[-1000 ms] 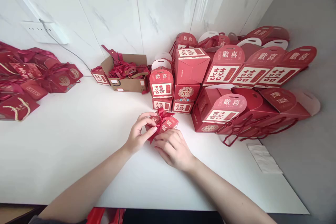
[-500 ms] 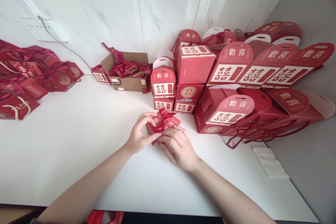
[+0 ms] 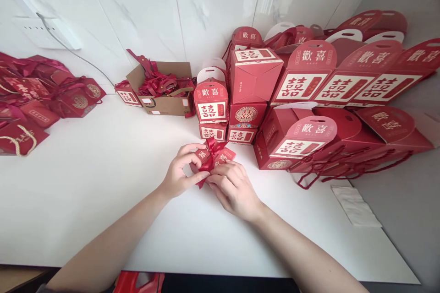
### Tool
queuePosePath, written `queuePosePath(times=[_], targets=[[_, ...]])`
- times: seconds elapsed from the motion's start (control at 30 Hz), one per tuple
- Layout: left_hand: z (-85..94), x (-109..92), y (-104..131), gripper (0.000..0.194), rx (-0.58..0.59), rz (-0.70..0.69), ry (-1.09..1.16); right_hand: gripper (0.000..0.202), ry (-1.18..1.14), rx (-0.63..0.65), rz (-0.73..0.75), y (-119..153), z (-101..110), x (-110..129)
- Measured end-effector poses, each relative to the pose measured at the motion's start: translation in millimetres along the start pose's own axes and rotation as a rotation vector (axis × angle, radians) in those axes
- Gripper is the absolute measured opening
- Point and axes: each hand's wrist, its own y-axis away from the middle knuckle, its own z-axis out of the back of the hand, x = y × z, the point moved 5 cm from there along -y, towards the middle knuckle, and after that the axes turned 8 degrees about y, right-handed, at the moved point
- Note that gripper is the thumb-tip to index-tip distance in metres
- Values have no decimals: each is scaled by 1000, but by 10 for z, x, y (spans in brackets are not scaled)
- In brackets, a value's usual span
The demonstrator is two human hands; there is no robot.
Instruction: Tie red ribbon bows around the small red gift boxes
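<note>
A small red gift box point(image 3: 228, 154) with pale lettering sits on the table in front of me, and a red satin ribbon point(image 3: 213, 147) is tied in a bow across its top. My left hand point(image 3: 179, 172) curls round the left side, thumb and fingers closed on the ribbon near the bow. From the right, my right hand point(image 3: 237, 188) has its fingers bent together at the near side of the bow, pinching the ribbon. The fingers partly hide the box's front, and one ribbon tail hangs below the left thumb.
Behind stands a cardboard box point(image 3: 168, 105) full of red ribbons. Stacked red gift boxes point(image 3: 246, 116) are close beyond my hands, with larger handled boxes point(image 3: 305, 83) to the right. Red gift bags point(image 3: 25, 135) lie left. White tissues point(image 3: 356, 206) rest near the right edge.
The view has shifted slightly. My hands stay at the bow, with fingers moved only a little; the gift box appears tilted somewhat more toward me.
</note>
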Motion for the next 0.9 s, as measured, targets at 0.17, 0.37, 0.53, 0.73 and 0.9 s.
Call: queuePosePath(times=[0.17,0.37,0.53,0.73,0.9], targets=[[-7,83,13,5,101,41,124,28,4,-35,-27,-7,5,34],[-1,167,12,16,110,153,360,21,167,-64,-149,-76,-62,92],[72,134,-11,29,-20,191,262,15,-13,-87,-118,-41,107,114],[82,18,-48,41,22,188,39,25,-266,18,-80,69,422,122],[42,-2,-52,40,58,165,9,15,-156,255,66,57,501,79]])
